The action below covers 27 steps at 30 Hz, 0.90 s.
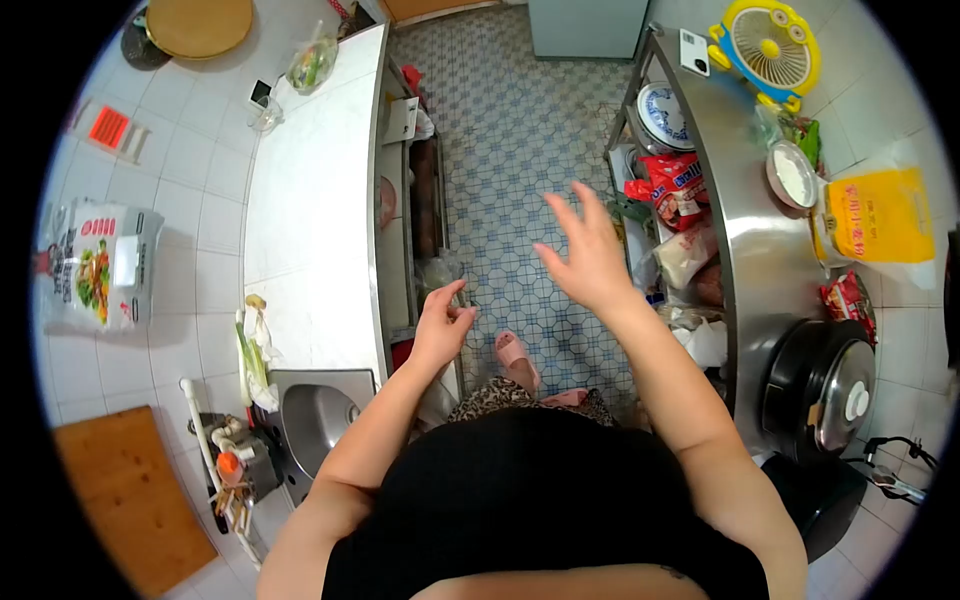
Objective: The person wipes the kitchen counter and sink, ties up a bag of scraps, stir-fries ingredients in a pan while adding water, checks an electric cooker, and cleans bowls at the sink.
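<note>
My left hand (pixel 441 325) hangs beside the front edge of the white counter (pixel 310 220), its fingers loosely bent and apart, with nothing seen in it. Over the patterned tile floor (pixel 510 140) my right hand (pixel 588 250) is raised with its fingers spread and empty. It is nearest to the shelves under the steel counter (pixel 745 240), which hold a red packet (pixel 680 190) and a white lidded container (pixel 665 115). Neither hand touches anything that I can make out.
A sink (pixel 318 420) is at the lower left. On the right counter are a white bowl (pixel 791 177), a yellow bag (pixel 880 215), a black cooker (pixel 825 390) and a yellow fan (pixel 768 48). Green onions (pixel 250 355) lie by the left wall.
</note>
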### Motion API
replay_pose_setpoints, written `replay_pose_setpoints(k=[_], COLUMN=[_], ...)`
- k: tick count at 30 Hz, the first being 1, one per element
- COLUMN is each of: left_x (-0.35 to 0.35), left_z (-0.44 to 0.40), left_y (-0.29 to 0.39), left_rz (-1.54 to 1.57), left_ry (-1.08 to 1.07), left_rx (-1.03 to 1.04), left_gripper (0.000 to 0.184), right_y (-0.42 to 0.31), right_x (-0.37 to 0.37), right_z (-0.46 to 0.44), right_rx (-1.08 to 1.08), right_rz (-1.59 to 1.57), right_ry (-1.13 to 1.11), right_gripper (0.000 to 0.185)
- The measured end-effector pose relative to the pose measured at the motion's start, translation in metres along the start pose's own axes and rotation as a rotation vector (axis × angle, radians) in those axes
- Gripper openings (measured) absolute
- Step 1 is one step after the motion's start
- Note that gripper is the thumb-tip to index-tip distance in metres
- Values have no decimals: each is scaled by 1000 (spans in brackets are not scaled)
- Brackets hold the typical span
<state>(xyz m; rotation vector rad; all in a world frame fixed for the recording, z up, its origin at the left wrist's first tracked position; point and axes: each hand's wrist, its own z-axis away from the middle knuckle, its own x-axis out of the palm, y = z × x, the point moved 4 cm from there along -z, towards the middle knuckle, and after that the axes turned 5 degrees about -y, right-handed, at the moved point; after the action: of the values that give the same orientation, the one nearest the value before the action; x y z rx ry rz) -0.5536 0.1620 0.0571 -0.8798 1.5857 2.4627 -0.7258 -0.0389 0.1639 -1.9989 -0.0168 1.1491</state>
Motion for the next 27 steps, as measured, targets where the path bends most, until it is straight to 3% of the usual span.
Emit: replay_pose_setpoints(k=[1,2,5,10,14,18,21,22,25,27], left_x=[-8,-14,-22,-22,-21,-40,-63,-65,-93,-102], left_z=[-10,-19,-62,-140,-214,-265,-289,-298,-319,-328], left_y=[-8,-21,-61,-80,-128,-195,-295,-280,-381,-368], left_rz=[7,135,413,781,889,1008,1300,1161,1268,1405], left_ry=[-3,-29,51,178,357,666,866,1074,1033,1084], left_rx=[-49,-228,-324,-495,-573,-596,-627,-616,-304,-245], left_gripper=[52,47,45,66,68,62,48,38,35,37], right_y=[-2,-2,3,44,95,158,199,209,240,260], right_x=[18,37,93,159,202,244,267,272,291,307], right_z=[-15,-30,-61,-84,-101,-121,-137,-141,-150,-142], right_rx=[-13,-23,-8,35,85,90,95,100,170,199], right_rz=[-14,-28,-115,-269,-347,-415,-399,-394,-390,-367], right_ry=[-5,-12,-36,-134,-226,-343,-473,-512,-643,-670], right_gripper=[60,60,59,57,55,54,52,52,51,51])
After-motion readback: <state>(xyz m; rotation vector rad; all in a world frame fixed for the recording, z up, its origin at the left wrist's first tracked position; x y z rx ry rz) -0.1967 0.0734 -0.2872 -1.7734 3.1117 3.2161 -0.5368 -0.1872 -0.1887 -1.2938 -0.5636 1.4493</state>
